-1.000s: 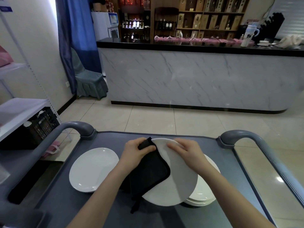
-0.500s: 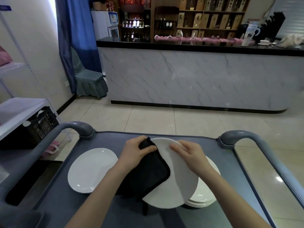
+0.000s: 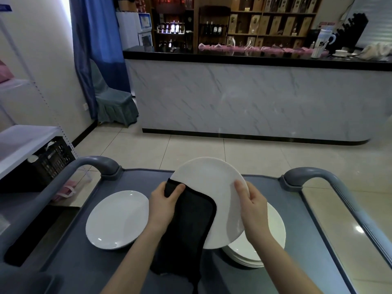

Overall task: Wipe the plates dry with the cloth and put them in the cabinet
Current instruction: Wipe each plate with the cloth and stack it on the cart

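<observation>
Over the cart's near middle, we hold the plate (image 3: 212, 187) tipped up, its top edge toward twelve o'clock, clear of the tray. Half a second ago it lay lower and flatter over the stack; now it has risen and tilted toward us, which we read as the wiping moving across its face, not as the finish. Our left hand (image 3: 164, 205) is pinching the black cloth (image 3: 188, 225) against the plate's rim at about nine o'clock, thumb on top, and the cloth drapes down over the lower left of the plate. Our right hand (image 3: 253, 203) clamps the rim at three o'clock, thumb on the face and fingers hidden behind. Below it, at five o'clock, sits a stack of plates (image 3: 269, 240); how many it holds we cannot tell, several at least. One single plate (image 3: 117, 219) lies flat at nine o'clock on the grey cart (image 3: 275, 187). So we count one cloth, one plate in hand, one lying apart, one stack. No cabinet shows from here, so putting away seems some way off.
</observation>
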